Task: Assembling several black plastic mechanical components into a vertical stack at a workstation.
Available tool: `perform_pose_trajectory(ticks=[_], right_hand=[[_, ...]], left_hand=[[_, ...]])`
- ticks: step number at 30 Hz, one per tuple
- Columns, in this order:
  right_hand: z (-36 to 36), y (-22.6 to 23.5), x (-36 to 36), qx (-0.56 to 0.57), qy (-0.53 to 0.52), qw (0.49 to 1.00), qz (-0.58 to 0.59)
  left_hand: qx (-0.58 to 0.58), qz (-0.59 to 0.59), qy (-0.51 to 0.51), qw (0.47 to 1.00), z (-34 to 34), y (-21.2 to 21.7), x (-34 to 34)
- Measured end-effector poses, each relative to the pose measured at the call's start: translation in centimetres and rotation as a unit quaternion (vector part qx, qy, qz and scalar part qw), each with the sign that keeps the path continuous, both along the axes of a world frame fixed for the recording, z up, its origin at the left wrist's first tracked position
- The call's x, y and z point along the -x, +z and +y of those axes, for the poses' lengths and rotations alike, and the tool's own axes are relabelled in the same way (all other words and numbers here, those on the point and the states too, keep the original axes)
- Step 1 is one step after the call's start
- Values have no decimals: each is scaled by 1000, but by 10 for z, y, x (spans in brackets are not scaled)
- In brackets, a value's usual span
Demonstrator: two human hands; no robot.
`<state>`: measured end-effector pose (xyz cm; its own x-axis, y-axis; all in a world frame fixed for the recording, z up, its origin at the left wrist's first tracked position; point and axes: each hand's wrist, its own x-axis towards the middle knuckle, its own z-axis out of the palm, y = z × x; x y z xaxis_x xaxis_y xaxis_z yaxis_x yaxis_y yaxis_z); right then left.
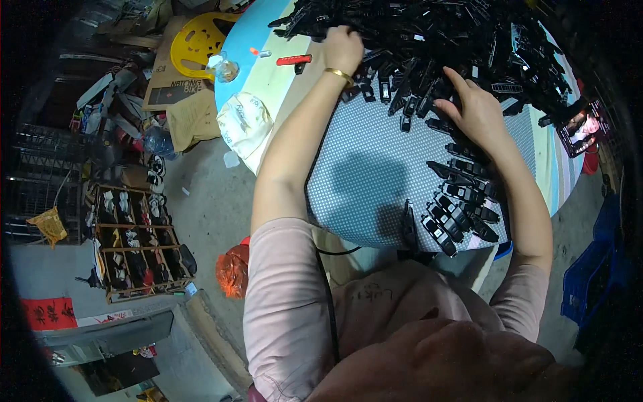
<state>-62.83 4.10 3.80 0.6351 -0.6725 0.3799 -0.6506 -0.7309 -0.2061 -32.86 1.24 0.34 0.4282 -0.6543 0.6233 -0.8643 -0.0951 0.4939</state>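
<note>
A large heap of black plastic pieces (402,30), narrow and clip-like, covers the far side of the table. My left hand (343,50), a gold-coloured bangle at its wrist, is at the heap's left edge with fingers curled down. Its fingertips are hidden, so what they hold does not show. Over the heap's near edge, my right hand (474,110) has thumb and index finger spread apart, close to several loose pieces. A row of similar black pieces (449,214) lies along the near right of the grey dotted mat (375,174).
A red-handled cutter (295,60) lies left of my left hand. Nearby are a white bag (244,124) and a small tied bag (226,70). A lit phone (585,127) stands at the right edge. A yellow stool (197,45) and blue crates (589,275) flank the table.
</note>
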Motion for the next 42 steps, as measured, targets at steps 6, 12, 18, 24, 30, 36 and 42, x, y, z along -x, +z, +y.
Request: perform_pose_trajectory(ticks=[6,12,18,24,30,36,42], right_hand=[[1,2,-3,5,-24,1000,-6],[-15,-2,6,28,-44,997,-52],[-14,8,5,73,-79,992,-61],[-17,2,9,123,22,991,-49],[-23,-5,11,116,7,993,-1],[-32,28,37,36,40,998,-44],[9,27,52,-156,157,975,18]], left_hand=[[12,0,-157,987,16,27,110],[62,2,-266,962,45,63,142],[-115,-294,61,947,65,18,-27],[-166,-97,2,981,94,9,34],[-30,103,-189,976,53,-7,111],[20,83,-182,980,27,5,137],[-54,-32,-299,952,53,31,124]])
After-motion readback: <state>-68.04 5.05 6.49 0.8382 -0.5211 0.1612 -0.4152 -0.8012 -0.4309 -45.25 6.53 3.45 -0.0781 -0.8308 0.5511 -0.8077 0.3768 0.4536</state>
